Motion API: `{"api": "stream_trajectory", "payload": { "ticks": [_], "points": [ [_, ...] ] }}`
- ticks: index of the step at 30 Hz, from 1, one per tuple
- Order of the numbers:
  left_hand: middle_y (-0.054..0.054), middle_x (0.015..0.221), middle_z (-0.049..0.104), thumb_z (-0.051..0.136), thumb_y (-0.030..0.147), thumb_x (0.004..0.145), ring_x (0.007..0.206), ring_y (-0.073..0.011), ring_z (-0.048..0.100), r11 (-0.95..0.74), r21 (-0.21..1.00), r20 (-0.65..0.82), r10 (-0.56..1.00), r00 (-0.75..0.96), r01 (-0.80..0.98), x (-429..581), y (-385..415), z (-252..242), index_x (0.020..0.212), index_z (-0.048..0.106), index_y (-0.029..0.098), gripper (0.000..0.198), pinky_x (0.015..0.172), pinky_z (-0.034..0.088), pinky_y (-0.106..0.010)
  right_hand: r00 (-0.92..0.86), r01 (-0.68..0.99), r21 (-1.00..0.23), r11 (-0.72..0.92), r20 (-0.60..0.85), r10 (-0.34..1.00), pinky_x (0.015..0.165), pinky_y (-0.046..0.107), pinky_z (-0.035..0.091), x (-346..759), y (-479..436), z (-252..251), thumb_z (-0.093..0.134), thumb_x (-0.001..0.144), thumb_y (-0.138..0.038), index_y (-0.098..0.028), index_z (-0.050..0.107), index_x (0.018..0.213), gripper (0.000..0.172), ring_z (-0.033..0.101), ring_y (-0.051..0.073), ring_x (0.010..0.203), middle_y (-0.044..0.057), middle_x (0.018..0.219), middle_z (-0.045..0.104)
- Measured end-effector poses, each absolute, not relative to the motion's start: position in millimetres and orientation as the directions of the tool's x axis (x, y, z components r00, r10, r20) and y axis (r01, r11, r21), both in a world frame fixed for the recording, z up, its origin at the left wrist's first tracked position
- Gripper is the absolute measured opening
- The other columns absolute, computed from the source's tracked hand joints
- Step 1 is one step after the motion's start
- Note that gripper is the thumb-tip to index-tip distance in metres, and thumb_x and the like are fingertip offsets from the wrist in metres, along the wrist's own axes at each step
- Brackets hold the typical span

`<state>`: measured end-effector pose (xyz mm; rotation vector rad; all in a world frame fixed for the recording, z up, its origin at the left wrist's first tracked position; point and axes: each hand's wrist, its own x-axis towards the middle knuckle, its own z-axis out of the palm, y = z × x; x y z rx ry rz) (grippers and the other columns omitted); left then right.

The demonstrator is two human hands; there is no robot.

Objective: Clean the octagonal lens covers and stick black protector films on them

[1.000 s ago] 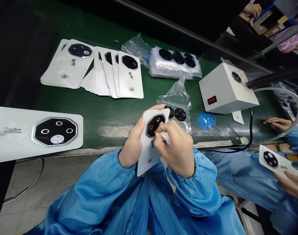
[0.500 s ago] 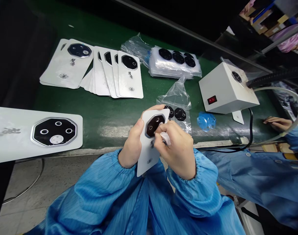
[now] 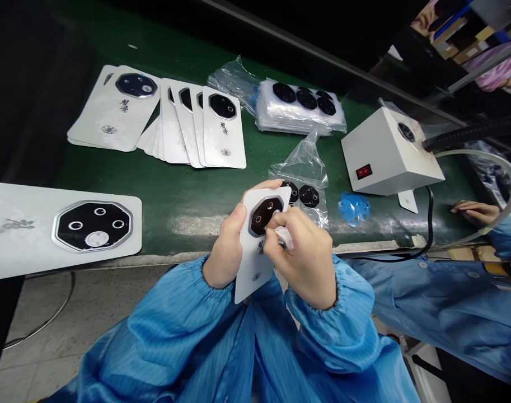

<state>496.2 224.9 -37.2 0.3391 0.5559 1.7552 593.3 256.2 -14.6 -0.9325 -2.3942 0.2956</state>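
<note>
White card [image 3: 250,274] | black eight-sided lens patch [image 3: 262,216] with silver rim near its top | left hand [image 3: 225,246] gripping card, held above front edge of green surface [image 3: 188,212] | right hand [image 3: 303,257] pinching small white tab [image 3: 284,237] against patch

White card [image 3: 253,274], phone-back print, held upright and slightly tilted in my left grip [image 3: 223,244], thumb on its edge, fingers behind. Dark octagonal lens panel [image 3: 266,216] with silver rim sits near the card's top. Right grip [image 3: 301,258] pinches a small white tab [image 3: 284,237], right at the panel's lower edge. Black calligraphy mark [image 3: 260,247] just below.
</note>
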Motion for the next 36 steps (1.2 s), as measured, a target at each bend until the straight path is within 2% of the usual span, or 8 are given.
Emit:
{"api": "stream_trajectory", "payload": {
  "ticks": [23, 29, 36],
  "points": [
    [-0.002, 0.086, 0.068, 0.041, 0.039, 0.085, 0.078, -0.0127, 0.061, -0.177, 0.462, -0.043, 0.974, -0.221, -0.869, 495.9, 224.4, -36.4, 0.105, 0.064, 0.019, 0.037, 0.073, 0.05, -0.021, -0.585, 0.571, -0.378, 0.729, 0.436, 0.684, 0.052, 0.023, 0.038, 591.1, 256.1, -15.3, 0.048, 0.081, -0.013, -0.017, 0.054, 0.076, 0.009, 0.052, 0.01, 0.058, -0.001, 0.069, 0.057],
    [-0.002, 0.081, 0.066, 0.041, 0.04, 0.085, 0.072, -0.0131, 0.059, -0.178, 0.476, -0.046, 0.973, -0.226, -0.861, 495.6, 224.4, -37.3, 0.105, 0.064, 0.019, 0.038, 0.068, 0.049, -0.023, -0.598, 0.559, -0.392, 0.731, 0.419, 0.683, 0.051, 0.022, 0.038, 591.2, 256.5, -14.5, 0.048, 0.081, -0.013, -0.018, 0.054, 0.075, 0.009, 0.051, 0.009, 0.056, -0.002, 0.068, 0.055],
    [-0.003, 0.087, 0.068, 0.042, 0.041, 0.084, 0.078, -0.0146, 0.061, -0.164, 0.462, -0.044, 0.977, -0.207, -0.872, 495.7, 225.0, -38.1, 0.108, 0.063, 0.019, 0.038, 0.074, 0.049, -0.024, -0.588, 0.571, -0.378, 0.728, 0.431, 0.685, 0.052, 0.023, 0.037, 590.4, 254.6, -14.3, 0.048, 0.08, -0.013, -0.017, 0.054, 0.075, 0.009, 0.052, 0.01, 0.058, -0.001, 0.069, 0.056]
  ]
}}
